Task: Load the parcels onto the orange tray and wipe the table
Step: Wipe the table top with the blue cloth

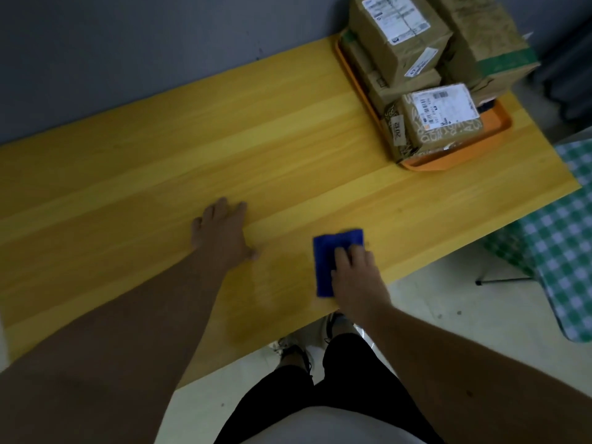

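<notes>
1. Yellow wood-grain bench (288, 145) running from lower left to upper right, its far edge against a grey wall (128, 43).
2. Most of the bench top bare, with a faint darker patch near the front edge between the two arms.
3. Orange tray (455, 155) at the bench's far right end, carrying the brown parcels (416, 59) stacked in layers; a small patterned parcel (445, 123) with a white label at the tray's near end.
4. Right hand (355, 277) pressed flat on a blue cloth (333, 248) near the front edge; grip not closed around the cloth, fingers spread on top of it.
5. Left hand (224, 232) resting palm-down on the bare wood, grip open and holding nothing, apart from the cloth.
6. Pale floor (448, 309) below the front edge, shoes and dark shorts at the bottom.
7. Green-and-white checked fabric (557, 245) to the right, off the bench, with a thin dark leg beneath it.
</notes>
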